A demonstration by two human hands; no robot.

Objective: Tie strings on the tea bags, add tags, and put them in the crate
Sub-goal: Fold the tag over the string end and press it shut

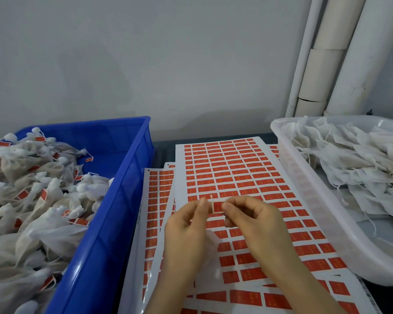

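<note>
- Pinching a small red tag [216, 207] from either end, the left hand [186, 225] and the right hand [254, 223] meet above the middle of the table [163, 150]. Thumb and forefinger of each are curled onto the tag.
- A thin white string [211, 201] crosses the tag's left end, at the left fingertips.
- A pale, blurred shape shows below the left palm; I cannot tell what it is.
- Sheets of red stickers [232, 168] lie overlapped under the hands, running from the near edge towards the far edge.
- At the left edge stands a blue crate [132, 177], heaped with tied tea bags [32, 200] that carry red tags.
- At the right edge sits a white basket [304, 189] holding loose, flat tea bags [354, 159] with trailing strings.
</note>
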